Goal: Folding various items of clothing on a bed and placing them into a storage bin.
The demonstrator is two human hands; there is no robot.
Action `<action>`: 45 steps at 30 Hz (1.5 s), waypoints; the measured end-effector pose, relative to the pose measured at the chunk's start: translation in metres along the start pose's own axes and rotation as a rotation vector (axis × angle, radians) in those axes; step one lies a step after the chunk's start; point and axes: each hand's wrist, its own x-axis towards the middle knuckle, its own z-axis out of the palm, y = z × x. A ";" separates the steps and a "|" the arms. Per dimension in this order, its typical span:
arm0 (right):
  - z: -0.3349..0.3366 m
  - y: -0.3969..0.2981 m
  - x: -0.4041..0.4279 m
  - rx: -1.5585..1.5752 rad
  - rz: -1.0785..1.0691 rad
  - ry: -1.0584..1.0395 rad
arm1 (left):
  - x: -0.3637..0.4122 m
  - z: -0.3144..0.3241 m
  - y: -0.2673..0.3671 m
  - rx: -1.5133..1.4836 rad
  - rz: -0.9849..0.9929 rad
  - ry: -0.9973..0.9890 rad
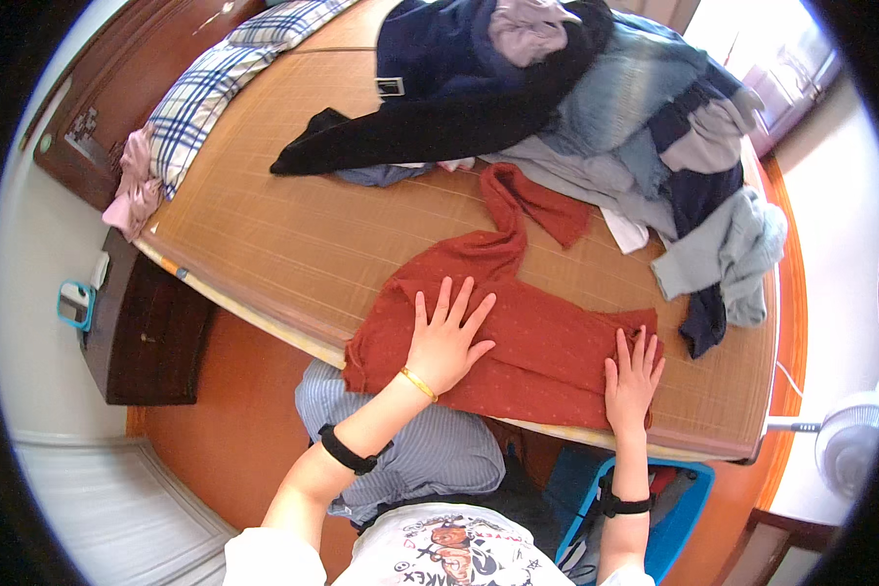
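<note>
A rust-red knit garment [535, 351] lies spread near the front edge of a bed covered with a woven mat [264, 212]. One sleeve of it trails away in a bend toward the clothes pile. My left hand [447, 340] presses flat on the garment's left half, fingers spread. On its right end rests my right hand [632, 377], palm down with the fingers apart. Neither hand grips the cloth. The garment's near edge reaches the bed's edge, and its lower left corner hangs slightly over it.
Beyond the garment rises a heap of clothes with black trousers [425, 135], blue denim [608, 95] and a grey-green garment [732, 256]. A plaid pillow [205, 102] lies far left. Below the bed are a blue bin [685, 527] and, leftward, a dark cabinet [154, 344]. A white fan [850, 439] stands right.
</note>
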 end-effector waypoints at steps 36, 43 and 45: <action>0.009 -0.148 0.107 0.694 -0.091 -0.034 | 0.005 -0.014 -0.031 -0.267 0.395 0.208; 0.027 -0.148 0.107 0.592 -0.080 -0.004 | -0.006 -0.002 -0.038 -0.102 0.388 0.161; 0.026 -0.140 0.115 0.677 -0.147 -0.075 | -0.009 -0.028 -0.027 -0.192 0.492 0.200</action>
